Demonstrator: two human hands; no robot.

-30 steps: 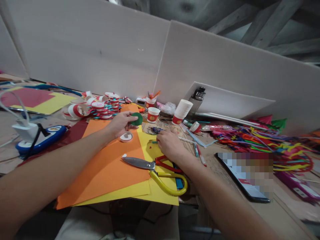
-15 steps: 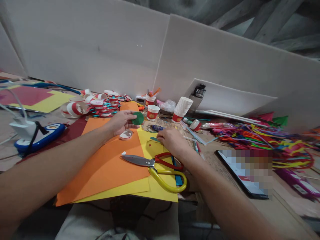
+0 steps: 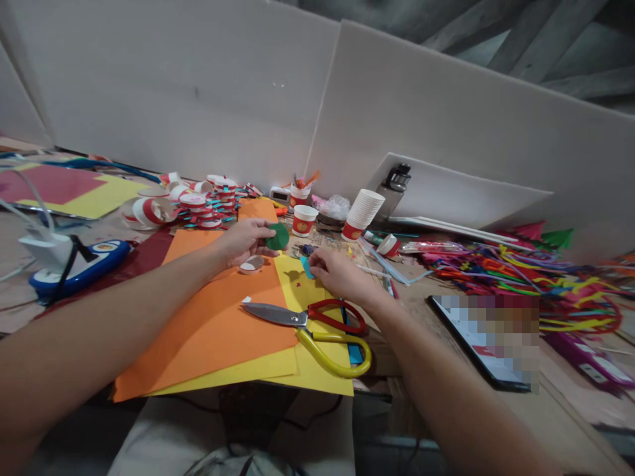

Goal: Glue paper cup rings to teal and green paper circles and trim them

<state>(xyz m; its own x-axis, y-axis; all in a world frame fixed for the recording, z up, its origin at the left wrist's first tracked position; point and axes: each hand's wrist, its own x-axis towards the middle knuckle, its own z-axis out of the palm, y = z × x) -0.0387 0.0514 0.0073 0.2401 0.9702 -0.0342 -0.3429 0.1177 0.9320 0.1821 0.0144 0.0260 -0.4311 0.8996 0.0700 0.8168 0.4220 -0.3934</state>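
My left hand (image 3: 243,240) pinches a round green paper disc (image 3: 278,237) above the orange sheet (image 3: 218,311). A white cup ring (image 3: 251,265) lies just below that hand. My right hand (image 3: 337,274) pinches a small teal paper strip (image 3: 306,267) over the yellow sheet (image 3: 317,370). Scissors with a red and a yellow handle (image 3: 317,327) lie across both sheets, close in front of my right wrist.
Red-and-white paper cups (image 3: 303,220), a cup stack (image 3: 361,213) and cut cup rings (image 3: 198,205) crowd the back. Coloured strips and straws (image 3: 520,277) pile at the right. A phone (image 3: 489,344) lies by my right forearm. A blue device with a charger (image 3: 69,264) sits at the left.
My right hand has lifted the teal strip off the yellow sheet and moved slightly left. My left hand keeps the green disc, shifted a little right.
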